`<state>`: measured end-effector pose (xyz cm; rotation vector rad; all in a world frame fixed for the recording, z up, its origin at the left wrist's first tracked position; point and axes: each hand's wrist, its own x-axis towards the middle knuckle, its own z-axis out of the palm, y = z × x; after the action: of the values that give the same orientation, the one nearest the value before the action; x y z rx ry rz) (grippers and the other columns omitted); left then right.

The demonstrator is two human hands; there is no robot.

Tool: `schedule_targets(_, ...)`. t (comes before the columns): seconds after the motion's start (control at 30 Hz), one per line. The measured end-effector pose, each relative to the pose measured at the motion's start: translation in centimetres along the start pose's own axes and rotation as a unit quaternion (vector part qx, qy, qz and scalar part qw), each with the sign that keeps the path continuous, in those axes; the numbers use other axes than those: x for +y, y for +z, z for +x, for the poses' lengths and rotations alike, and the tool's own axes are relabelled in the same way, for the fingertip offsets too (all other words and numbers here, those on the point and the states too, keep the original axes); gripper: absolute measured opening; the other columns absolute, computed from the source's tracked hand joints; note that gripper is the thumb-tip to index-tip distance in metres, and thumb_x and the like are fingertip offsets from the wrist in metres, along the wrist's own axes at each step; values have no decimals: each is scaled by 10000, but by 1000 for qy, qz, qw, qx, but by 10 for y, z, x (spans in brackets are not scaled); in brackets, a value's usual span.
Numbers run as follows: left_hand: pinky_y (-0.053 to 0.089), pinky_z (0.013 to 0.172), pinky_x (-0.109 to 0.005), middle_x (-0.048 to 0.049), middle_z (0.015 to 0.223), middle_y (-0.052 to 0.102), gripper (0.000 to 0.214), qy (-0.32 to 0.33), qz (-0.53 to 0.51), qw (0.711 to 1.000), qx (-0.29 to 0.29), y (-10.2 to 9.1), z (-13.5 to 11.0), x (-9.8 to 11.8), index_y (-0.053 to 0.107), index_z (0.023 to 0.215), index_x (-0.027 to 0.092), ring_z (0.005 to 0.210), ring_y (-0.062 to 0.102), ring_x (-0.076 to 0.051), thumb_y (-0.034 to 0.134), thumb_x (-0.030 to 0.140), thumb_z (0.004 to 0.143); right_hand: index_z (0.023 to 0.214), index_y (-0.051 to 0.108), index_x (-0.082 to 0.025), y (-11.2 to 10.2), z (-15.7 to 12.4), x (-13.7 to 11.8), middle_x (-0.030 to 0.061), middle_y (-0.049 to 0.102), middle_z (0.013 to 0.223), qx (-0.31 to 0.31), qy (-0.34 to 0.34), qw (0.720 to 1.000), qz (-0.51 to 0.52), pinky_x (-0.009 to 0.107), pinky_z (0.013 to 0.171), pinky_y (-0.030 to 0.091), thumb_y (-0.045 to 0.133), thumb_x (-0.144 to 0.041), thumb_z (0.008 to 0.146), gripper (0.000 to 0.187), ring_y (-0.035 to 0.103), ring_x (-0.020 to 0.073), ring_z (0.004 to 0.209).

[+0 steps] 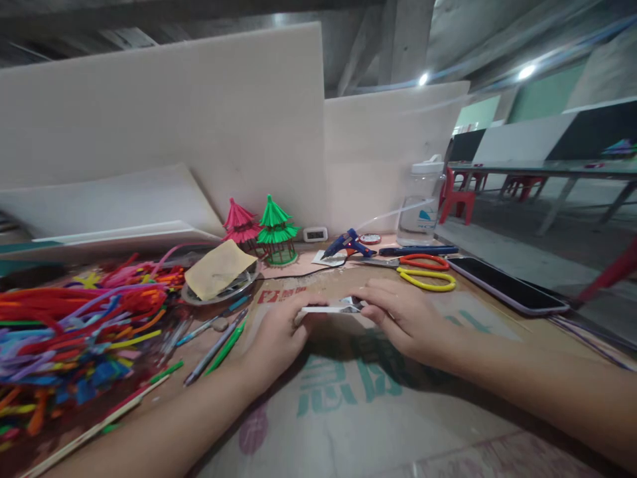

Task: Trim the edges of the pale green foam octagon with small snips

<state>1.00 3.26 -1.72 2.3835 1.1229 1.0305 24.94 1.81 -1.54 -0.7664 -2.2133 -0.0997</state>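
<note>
Between my two hands is a thin, flat white piece, seen nearly edge-on above the cardboard. My left hand pinches its left end between thumb and fingers. At the other end, my right hand has its fingers closed on the piece, beside a small dark and shiny patch that I cannot make out. Beneath both hands lies a cardboard sheet with green and red printing. Straight ahead stand a green pagoda-like model and a pink one. A blue glue gun rests behind my hands.
Bright pipe cleaners are heaped at left, near a dish topped by yellowish paper. Scissors, a phone, a blue cutter-like tool and a water bottle lie or stand at right. White boards wall the back.
</note>
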Motion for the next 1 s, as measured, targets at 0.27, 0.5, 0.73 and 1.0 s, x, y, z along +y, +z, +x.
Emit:
schedule_targets(0.27,520,895,-317,-70,1059,731,309,-4,-1,1000,-4,0,-1,0,669,1038,168,981,671,-203,501,70,798,1118,645,-144,-2,0,0,52,617,805,-6,-19,1000,-13,299,663,423,402,-261,1002,293,559,187,750)
schedule_targets(0.5,509,906,-348,-82,1061,726,273,-23,8,1000,-17,1,-1,-1,673,1046,163,978,664,-220,513,131,827,1034,670,-134,-1,1,1,55,631,761,11,-23,1000,-17,286,646,435,403,-291,1007,311,567,179,716)
schedule_targets(0.73,511,798,-318,-63,998,708,235,-66,-14,998,13,3,2,-2,642,1048,173,910,649,-216,539,314,891,1141,634,-176,0,2,8,68,707,981,39,43,998,32,299,761,493,411,-268,1001,279,650,186,888)
schedule_targets(1.0,496,643,-287,-68,928,680,255,-57,17,998,24,4,1,7,571,1049,155,802,629,-207,522,349,891,1189,620,-169,-6,4,10,88,712,1069,40,49,998,12,335,829,509,402,-272,1001,307,661,210,981)
